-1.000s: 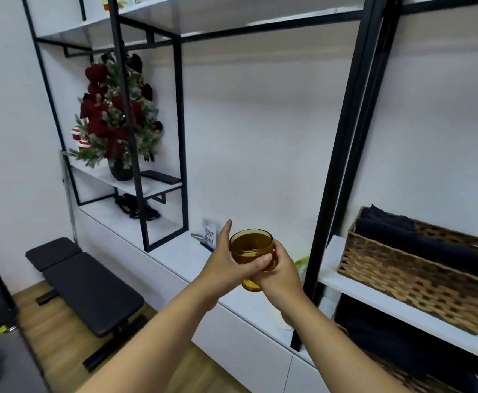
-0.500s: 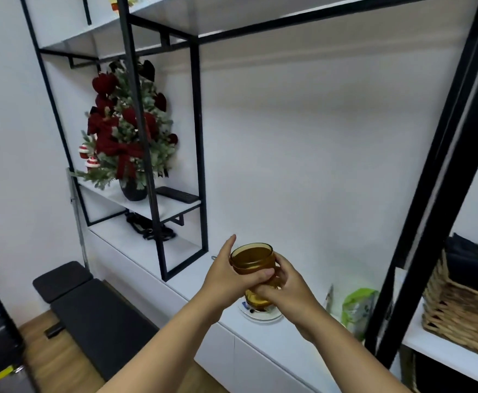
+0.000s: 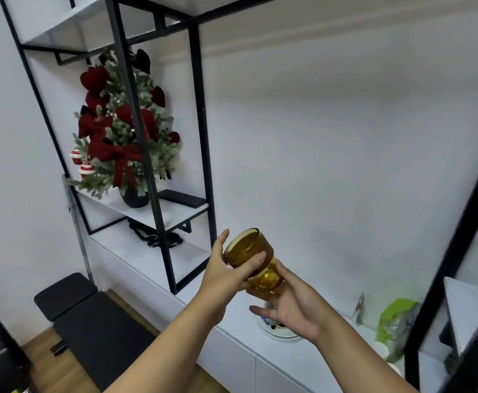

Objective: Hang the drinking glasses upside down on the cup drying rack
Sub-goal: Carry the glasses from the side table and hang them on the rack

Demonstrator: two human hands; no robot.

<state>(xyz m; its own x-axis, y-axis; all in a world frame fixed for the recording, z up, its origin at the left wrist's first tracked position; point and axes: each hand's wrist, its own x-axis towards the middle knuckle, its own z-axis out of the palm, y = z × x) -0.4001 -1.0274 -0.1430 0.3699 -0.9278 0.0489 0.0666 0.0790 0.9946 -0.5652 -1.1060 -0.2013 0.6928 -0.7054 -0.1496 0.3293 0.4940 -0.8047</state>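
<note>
We hold one amber glass (image 3: 250, 258) in the air in front of us, above the white counter (image 3: 286, 355), tilted so that its mouth faces up and toward our left. Our left hand (image 3: 226, 275) grips the wide upper part, thumb across the near wall and the other fingers round the far side. Our right hand (image 3: 294, 307) cups the narrower base from below and behind, its fingers curled round it; the lowest finger sticks out straight and touches nothing. The glass is not yet upside down. Directly under the hands a white plate-like object (image 3: 280, 331) sits on the counter; most of it is hidden by the right hand, so we cannot tell whether it is part of the drying rack. No rack pegs are visible. Just right of it stands a green pouch (image 3: 396, 321). Farther left, a black metal shelf frame (image 3: 201, 137) carries a decorated small tree (image 3: 118, 134) in a dark vase. Risks, as we judge them: turning the glass over means regripping, and smooth glass could slip while one hand lets go. A drop from here would hit the hard counter or the plate. Since the peg is out of sight, the rim could miss or knock it.
</note>
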